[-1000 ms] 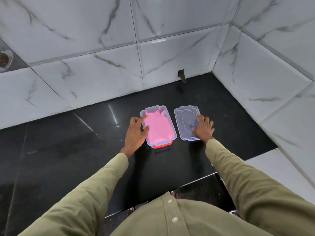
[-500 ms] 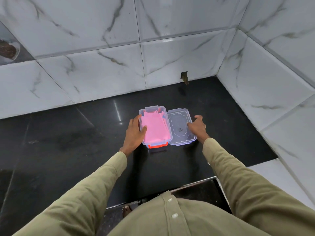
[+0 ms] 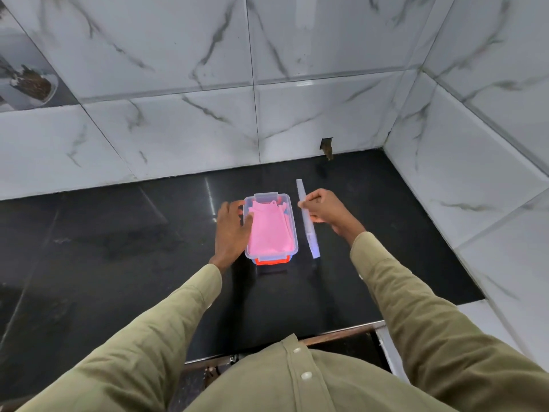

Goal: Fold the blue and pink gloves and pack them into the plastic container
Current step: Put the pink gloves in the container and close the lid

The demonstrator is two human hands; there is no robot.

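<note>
**Head view: lid held on edge beside the packed container**

Head view looks down on a glossy black counter (image 3: 118, 248) set into a corner of white marble-patterned wall tiles (image 3: 178, 135). Near the middle of the counter sits the clear plastic container (image 3: 292, 233), uncovered, with a hinged clip at its far end and another at its near end, and an orange-red base showing at the near end below it.

The folded pink glove (image 3: 269, 230) lies inside and fills most of the container, its finger ends pointing toward the wall. A thin sliver of the blue glove (image 3: 285, 212) shows along the far right edge of the pink one, inside the container; how it is folded cannot be told.

The left hand (image 3: 231, 230) rests against the container's left wall, fingers curled over the rim with the tips touching the pink glove's edge. The right hand (image 3: 323, 209) is just to the right of the container and pinches the clear lid (image 3: 307, 221) between thumb and fingers. The lid stands on its long edge, nearly vertical, so only its thin profile shows; its near end seems to reach the counter, and it stands apart from the container.

Both arms wear olive long sleeves (image 3: 416, 307). A small dark notch (image 3: 326, 145) marks the wall tile where it meets the counter.
</note>
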